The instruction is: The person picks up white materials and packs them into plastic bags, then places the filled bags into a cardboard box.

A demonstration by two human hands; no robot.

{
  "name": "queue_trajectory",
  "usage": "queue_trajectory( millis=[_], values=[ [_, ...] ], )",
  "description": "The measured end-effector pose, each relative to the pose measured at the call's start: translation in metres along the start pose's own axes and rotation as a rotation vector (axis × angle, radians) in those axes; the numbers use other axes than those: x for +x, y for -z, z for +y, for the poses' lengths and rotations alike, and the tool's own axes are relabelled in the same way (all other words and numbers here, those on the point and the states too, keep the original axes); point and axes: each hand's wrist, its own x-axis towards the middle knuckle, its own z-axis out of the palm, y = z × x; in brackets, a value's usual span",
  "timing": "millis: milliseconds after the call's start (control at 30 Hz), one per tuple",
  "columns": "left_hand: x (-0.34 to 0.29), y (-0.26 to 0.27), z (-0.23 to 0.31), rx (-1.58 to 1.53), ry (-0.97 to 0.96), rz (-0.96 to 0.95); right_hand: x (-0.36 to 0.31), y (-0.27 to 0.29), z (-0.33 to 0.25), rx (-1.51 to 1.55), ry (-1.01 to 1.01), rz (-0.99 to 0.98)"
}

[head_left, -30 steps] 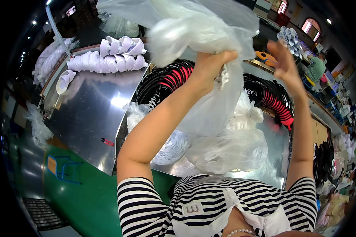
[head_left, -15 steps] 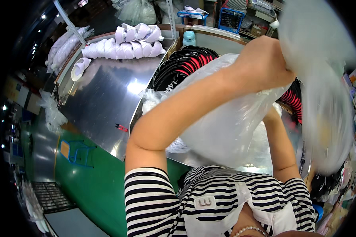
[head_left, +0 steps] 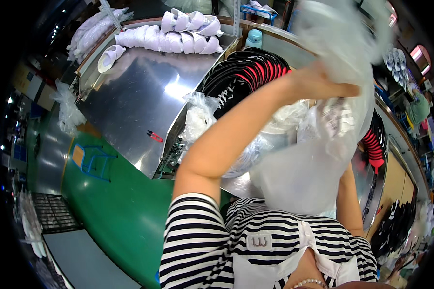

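A large translucent plastic bag [head_left: 299, 178] hangs in front of my chest, its upper part blurred above my left hand [head_left: 330, 86]. That hand is raised, with its fingers closed on the bag's film and one digit pointing right; motion softens its outline. My right forearm rises behind the bag, which hides my right hand and its fingers. Crumpled clear plastic [head_left: 253, 156] lies on the bench below my left forearm. Beyond that forearm stands a tight row of black pieces with red insides and white laces [head_left: 246, 72]. Another such row [head_left: 375, 139] sits to the right of the bag.
A shiny metal table [head_left: 130, 96] extends to the left, with red-handled thread snips [head_left: 154, 136] near its edge. Rows of nested white curved pieces [head_left: 169, 41] lie at its back. A light blue bottle [head_left: 254, 38] stands behind the black row. A blue-framed stool [head_left: 94, 161] is on the green floor.
The bag has swung leftward and down across my chest. My left hand has moved slightly lower, its fist loosening to show one extended digit. More of the right-hand black and red row shows.
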Motion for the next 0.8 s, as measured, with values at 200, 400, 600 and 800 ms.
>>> queue_trajectory(
  millis=[200,400,600,800],
  values=[
    [-0.161,0.0,-0.086,-0.506,0.423,-0.012,-0.037,0.01,0.01,0.035,-0.113,0.22],
    [-0.159,-0.118,-0.101,0.352,0.335,0.345,-0.018,-0.044,0.048,-0.419,-0.089,0.187],
    [-0.148,-0.099,-0.104,0.458,0.256,0.749,-0.016,-0.081,0.044,-0.536,-0.057,-0.157],
    [-0.148,-0.099,-0.075,0.942,0.086,0.122,-0.002,-0.094,0.048,-0.554,-0.102,0.005]
  ],
)
